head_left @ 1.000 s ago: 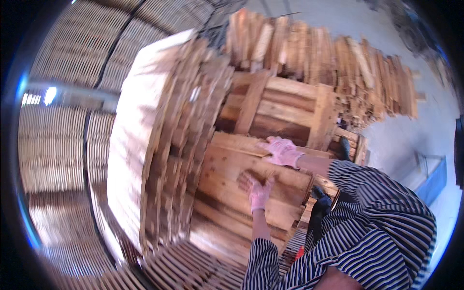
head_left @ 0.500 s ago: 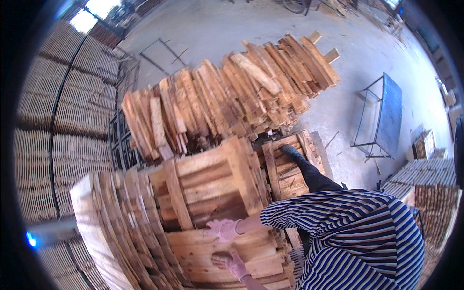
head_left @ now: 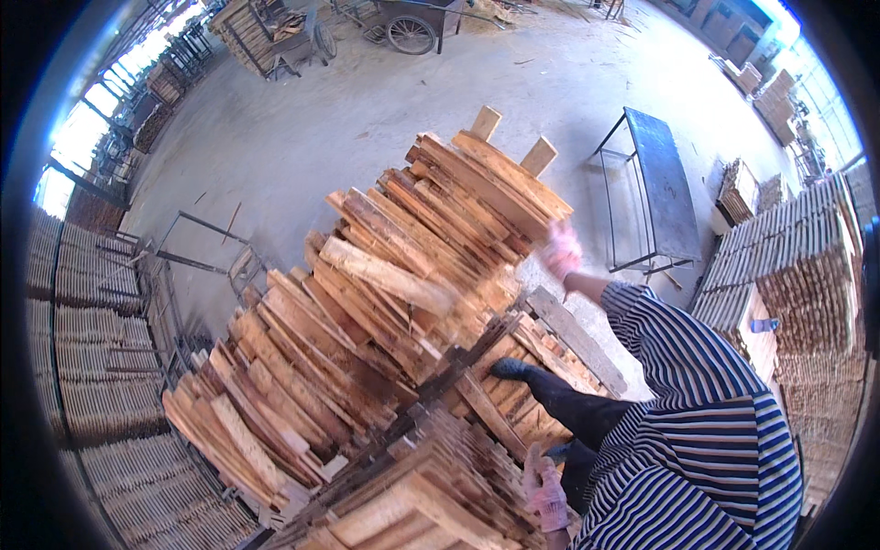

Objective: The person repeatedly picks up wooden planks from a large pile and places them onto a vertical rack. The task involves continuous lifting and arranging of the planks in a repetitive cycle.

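Observation:
My right hand [head_left: 560,249], in a pink glove, is stretched out at the right end of a large pile of rough wooden planks [head_left: 385,284]. It is close to the end of the outermost plank [head_left: 513,179]; motion blurs its fingers, and contact cannot be made out. My left hand [head_left: 546,495], gloved in pink with brownish fingers, hangs low near my legs, beside a nearer stack of boards [head_left: 412,509]. Its fingers look extended, with nothing seen in them. One foot rests on a low slatted wooden platform [head_left: 495,412] between the pile and me.
A dark metal-framed table [head_left: 665,183] stands on the concrete floor beyond the pile. High stacks of boards rise at the right [head_left: 797,284] and left [head_left: 101,367]. A metal frame [head_left: 197,243] stands behind the pile, and a wheeled cart [head_left: 412,27] is far back.
My view has swung toward the plank pile. Both hands have left the flat boards of the nearer stack: the right has reached out to the pile's end, the left has dropped back beside my legs.

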The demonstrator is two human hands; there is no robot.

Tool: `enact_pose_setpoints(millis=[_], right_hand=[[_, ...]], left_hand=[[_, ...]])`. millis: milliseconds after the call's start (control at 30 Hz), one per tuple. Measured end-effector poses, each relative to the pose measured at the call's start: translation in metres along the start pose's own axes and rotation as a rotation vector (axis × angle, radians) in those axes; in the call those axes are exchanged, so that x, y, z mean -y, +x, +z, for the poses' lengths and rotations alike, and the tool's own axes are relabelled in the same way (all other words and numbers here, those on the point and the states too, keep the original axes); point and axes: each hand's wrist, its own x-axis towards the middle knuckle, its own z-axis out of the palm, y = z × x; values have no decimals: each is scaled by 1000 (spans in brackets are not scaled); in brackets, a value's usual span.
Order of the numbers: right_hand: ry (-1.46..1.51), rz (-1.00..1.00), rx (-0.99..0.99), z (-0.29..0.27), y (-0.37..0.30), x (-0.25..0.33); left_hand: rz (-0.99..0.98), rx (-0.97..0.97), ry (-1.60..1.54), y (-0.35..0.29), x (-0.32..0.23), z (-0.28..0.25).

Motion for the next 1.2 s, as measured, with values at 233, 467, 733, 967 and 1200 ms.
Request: enact_pose_setpoints(millis=[233,467,733,967,1200], right_hand=[[-79,91,337,0,134,-21],[267,144,535,-20,130,4],[376,-223,499,10,75,39],[16,148,515,43,131,-6],[307,13,674,24,133,25]], left_hand=[[-47,346,268,190,0,40],[-181,342,78,252,-35,77],[45,92,60,293,-36,61],[225,-341,616,406,-159,92],[-233,-666,1085,461,-166,107]])
